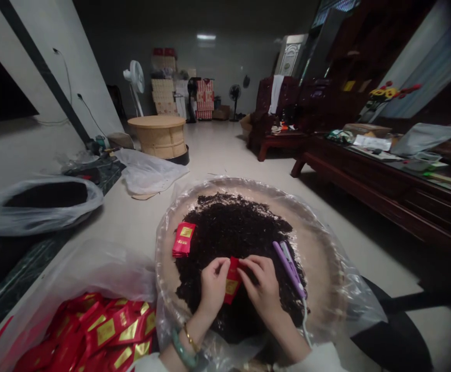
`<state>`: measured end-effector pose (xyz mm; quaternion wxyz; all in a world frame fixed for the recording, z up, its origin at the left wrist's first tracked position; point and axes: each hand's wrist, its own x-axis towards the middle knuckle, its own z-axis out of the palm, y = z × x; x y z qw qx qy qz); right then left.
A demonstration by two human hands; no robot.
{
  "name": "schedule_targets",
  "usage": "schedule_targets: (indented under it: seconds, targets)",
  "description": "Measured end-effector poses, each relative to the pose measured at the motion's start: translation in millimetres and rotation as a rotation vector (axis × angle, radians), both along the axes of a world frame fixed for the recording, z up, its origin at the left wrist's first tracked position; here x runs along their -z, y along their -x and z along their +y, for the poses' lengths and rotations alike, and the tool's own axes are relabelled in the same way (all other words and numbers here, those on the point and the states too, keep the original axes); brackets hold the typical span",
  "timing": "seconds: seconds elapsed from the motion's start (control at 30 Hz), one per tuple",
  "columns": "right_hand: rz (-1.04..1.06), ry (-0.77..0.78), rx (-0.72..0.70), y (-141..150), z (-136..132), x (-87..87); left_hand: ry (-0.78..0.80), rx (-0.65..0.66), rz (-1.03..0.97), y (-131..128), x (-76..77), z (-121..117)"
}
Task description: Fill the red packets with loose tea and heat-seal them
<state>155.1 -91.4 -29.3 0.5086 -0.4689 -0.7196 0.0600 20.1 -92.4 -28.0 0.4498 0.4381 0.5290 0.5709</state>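
Between my two hands is a small red packet point(232, 284) with a gold label, held over a heap of dark dried leaves point(236, 222) that looks like tea. My left hand point(214, 284) pinches the packet's upper left edge. My right hand point(262, 284) has its fingertips closed at the upper right edge. The leaves lie in a wide round tray point(322, 248) lined with clear plastic. A stack of flat red packets point(184, 239) rests on the leaves to the left. To the right lies a purple hand-held heat sealer or hair straightener point(290, 268) with a white cord.
A clear bag of red-and-gold packets point(105, 330) stands at the lower left. Behind it is a bag of dark leaves point(47, 195). A round wooden table point(157, 135) stands ahead, and a dark wooden table point(388, 186) with clutter stands right.
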Motion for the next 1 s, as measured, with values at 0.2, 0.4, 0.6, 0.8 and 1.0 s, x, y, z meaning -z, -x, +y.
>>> schedule_targets:
  seconds: [0.2, 0.4, 0.6, 0.8, 1.0]
  targets:
    - [-0.033, 0.229, -0.111, -10, 9, -12.4, -0.16, 0.074, 0.17, 0, -6.4, -5]
    - [-0.118, 0.205, -0.27, -16, 6, -23.1, 0.026, 0.203, 0.025, 5, -4.7, 4]
    - [-0.187, 0.196, -0.399, -17, 0, -30.9, 0.14, 0.258, -0.016, 16, -7.7, 11]
    - [-0.17, 0.172, -0.392, -17, -4, -26.9, 0.095, 0.246, 0.095, 19, -10.7, 9]
    - [-0.238, 0.258, -0.426, -18, -4, -24.5, 0.056, 0.301, 0.178, 20, -8.0, 7]
